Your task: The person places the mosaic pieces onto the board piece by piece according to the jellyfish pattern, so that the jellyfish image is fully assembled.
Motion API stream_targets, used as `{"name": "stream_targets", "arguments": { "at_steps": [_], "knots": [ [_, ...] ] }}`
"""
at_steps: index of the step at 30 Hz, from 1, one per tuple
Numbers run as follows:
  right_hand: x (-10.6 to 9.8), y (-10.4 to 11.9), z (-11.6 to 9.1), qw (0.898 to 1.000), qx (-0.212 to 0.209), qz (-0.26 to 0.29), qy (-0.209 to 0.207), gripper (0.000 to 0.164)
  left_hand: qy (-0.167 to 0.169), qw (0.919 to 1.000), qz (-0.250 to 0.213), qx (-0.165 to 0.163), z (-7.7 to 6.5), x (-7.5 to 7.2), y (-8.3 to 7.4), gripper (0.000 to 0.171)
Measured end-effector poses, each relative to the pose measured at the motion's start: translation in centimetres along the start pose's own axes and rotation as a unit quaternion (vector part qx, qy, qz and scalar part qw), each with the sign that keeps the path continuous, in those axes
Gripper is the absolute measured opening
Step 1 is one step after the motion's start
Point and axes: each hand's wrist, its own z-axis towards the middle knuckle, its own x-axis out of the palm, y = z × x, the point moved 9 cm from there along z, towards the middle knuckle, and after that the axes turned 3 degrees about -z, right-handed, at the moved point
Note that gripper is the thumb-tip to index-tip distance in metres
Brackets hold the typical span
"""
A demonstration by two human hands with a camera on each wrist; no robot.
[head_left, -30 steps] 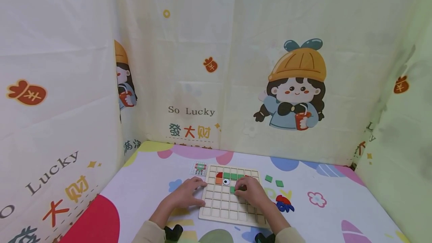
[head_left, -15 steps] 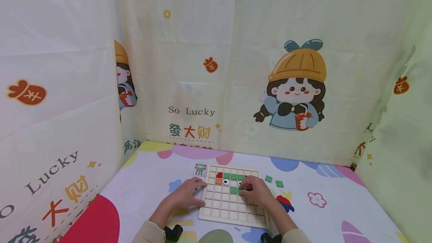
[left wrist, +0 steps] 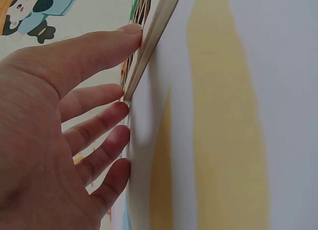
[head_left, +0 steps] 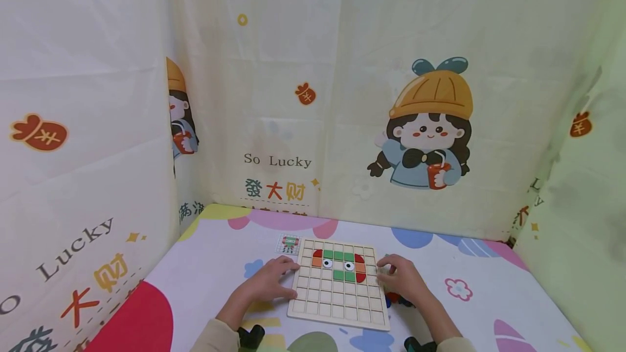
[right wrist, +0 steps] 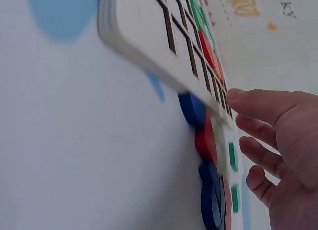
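Observation:
A wooden grid board (head_left: 337, 303) lies on the table with coloured tiles in its upper cells. A red quarter-round tile (head_left: 359, 258), a green tile (head_left: 338, 255) and a white eye tile (head_left: 349, 266) are among them. My left hand (head_left: 270, 278) rests at the board's left edge; its thumb (left wrist: 107, 48) touches the rim in the left wrist view, fingers spread. At the right edge is my right hand (head_left: 402, 278), its fingers loosely bent with nothing seen between them. In the right wrist view, its thumb (right wrist: 258, 103) is by the board's edge.
Beside the board's right edge lie loose blue (right wrist: 193, 110) and red (right wrist: 204, 140) pieces, partly hidden in the head view. Two green tiles (right wrist: 233, 156) lie beyond them. A small pattern card (head_left: 288, 244) touches the board's upper left corner. Printed cloth walls (head_left: 274, 124) surround the table.
My right hand has moved off the tiles to the board's right edge. The right eye tile and a lower row of green ending in a red tile are now uncovered. My left hand stays put.

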Motion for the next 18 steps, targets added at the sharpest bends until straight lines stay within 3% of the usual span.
{"name": "stream_targets", "arguments": {
  "at_steps": [10, 18],
  "knots": [
    [-2.3, -3.9, 0.0, 1.000, 0.023, -0.018, 0.003, 0.022, 0.001, 1.0000, 0.003, -0.004, 0.2, 0.0, 0.3, 0.063],
    [-2.4, -6.1, 0.0, 0.999, 0.046, -0.009, 0.013, 0.034, 0.003, 1.0000, 0.002, -0.002, 0.2, 0.1, 0.4, 0.063]
  ]
}}
